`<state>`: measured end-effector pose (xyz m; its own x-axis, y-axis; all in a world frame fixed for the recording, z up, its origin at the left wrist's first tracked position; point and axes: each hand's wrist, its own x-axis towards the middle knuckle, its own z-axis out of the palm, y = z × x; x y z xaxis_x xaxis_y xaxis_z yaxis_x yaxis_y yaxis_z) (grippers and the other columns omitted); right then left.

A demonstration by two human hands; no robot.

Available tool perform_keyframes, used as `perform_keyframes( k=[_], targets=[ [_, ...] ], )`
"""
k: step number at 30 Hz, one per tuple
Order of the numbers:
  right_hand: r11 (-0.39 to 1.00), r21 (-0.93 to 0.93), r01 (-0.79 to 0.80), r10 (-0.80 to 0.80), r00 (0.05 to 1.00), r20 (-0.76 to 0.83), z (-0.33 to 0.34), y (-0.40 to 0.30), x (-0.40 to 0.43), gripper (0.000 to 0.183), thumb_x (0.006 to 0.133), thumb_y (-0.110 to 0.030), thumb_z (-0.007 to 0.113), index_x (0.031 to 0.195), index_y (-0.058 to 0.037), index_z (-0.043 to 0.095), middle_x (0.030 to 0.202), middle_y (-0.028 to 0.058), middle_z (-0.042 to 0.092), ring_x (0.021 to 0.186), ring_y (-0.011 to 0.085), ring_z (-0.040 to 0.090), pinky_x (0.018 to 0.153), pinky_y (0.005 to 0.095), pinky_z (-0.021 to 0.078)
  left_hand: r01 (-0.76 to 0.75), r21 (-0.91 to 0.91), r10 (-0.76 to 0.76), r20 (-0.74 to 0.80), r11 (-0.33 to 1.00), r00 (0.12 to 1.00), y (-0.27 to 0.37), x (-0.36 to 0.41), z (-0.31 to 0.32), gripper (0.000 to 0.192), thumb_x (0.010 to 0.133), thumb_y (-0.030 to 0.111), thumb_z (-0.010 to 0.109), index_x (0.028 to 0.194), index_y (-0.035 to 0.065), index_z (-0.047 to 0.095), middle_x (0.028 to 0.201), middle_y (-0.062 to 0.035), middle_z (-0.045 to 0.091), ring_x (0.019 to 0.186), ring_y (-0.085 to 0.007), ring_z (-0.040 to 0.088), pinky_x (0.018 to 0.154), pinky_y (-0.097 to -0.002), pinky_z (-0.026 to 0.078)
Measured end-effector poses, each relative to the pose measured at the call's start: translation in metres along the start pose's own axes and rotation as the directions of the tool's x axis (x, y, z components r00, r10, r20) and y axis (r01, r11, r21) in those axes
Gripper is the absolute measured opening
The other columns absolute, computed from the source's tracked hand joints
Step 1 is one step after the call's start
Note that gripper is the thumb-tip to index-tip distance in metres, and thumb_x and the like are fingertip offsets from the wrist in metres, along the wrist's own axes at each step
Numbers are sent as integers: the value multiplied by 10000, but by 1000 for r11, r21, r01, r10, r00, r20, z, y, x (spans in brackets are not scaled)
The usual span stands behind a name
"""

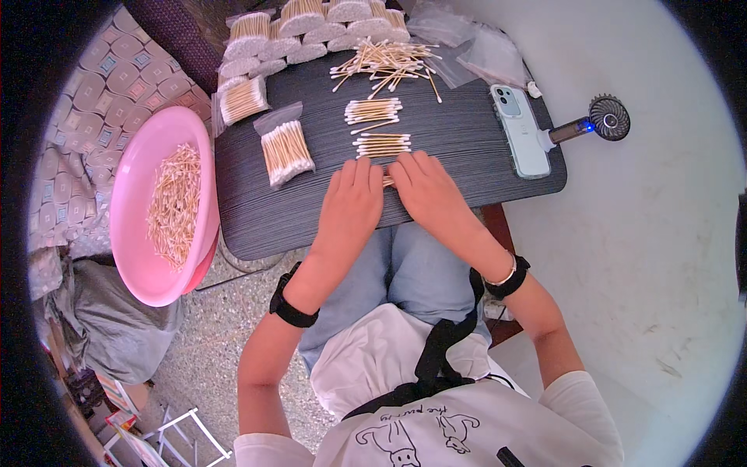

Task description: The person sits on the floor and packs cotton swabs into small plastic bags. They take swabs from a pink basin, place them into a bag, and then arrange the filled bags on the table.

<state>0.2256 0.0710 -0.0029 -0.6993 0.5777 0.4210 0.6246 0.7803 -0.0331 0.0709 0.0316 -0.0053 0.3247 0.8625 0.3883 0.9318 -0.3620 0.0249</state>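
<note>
My left hand point(353, 195) and my right hand point(429, 190) rest side by side near the front edge of a dark wood-grain table point(257, 216). Between them shows a small bundle of cotton swabs point(387, 181), its ends hidden under my curled fingers. Just beyond my fingertips lies a neat row of swabs point(382, 145). Past it are a single swab point(374, 126) and a second lined-up bunch point(373, 110). A loose heap of swabs point(391, 61) spreads farther back. To the left lies a clear bag packed with swabs point(287, 150).
Filled swab packs point(309, 32) are stacked at the back left, near another pack point(243, 100). Empty clear bags point(490, 55) lie at the back right. A phone point(521, 131) and a small handheld fan point(607, 119) are at the right edge. A pink basin point(131, 233) of swabs stands left.
</note>
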Motion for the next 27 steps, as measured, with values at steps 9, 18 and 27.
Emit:
perform_keyframes(
  k=[9, 18, 27],
  targets=[
    [998, -56, 21, -20, 1000, 18, -3, -1, 0, 140, 769, -161, 504, 875, -69, 503, 863, 62, 503, 849, 199, 491, 746, 313, 411, -28, -62, 29, 20, 998, 999, -2, -3, 0, 121, 783, 120, 500, 886, 58, 493, 883, -73, 496, 857, -199, 505, 744, -315, 431],
    [944, 320, -81, 21, 982, 186, -38, -5, -8, 84, 813, -143, 527, 842, -69, 498, 750, 108, 552, 734, 295, 580, 662, 394, 455, 6, -442, 88, 191, 897, 978, -7, -10, -46, 164, 810, 70, 506, 967, 21, 496, 878, -148, 551, 878, -302, 553, 779, -386, 442],
    [570, 753, -329, -26, 909, 417, -49, -2, -14, 141, 896, -146, 490, 887, -17, 547, 794, 148, 635, 731, 325, 622, 627, 410, 474, 193, -732, -24, 235, 654, 972, -2, -13, -58, 142, 934, 153, 486, 985, 24, 519, 869, -169, 597, 824, -364, 585, 709, -410, 465]
  ],
)
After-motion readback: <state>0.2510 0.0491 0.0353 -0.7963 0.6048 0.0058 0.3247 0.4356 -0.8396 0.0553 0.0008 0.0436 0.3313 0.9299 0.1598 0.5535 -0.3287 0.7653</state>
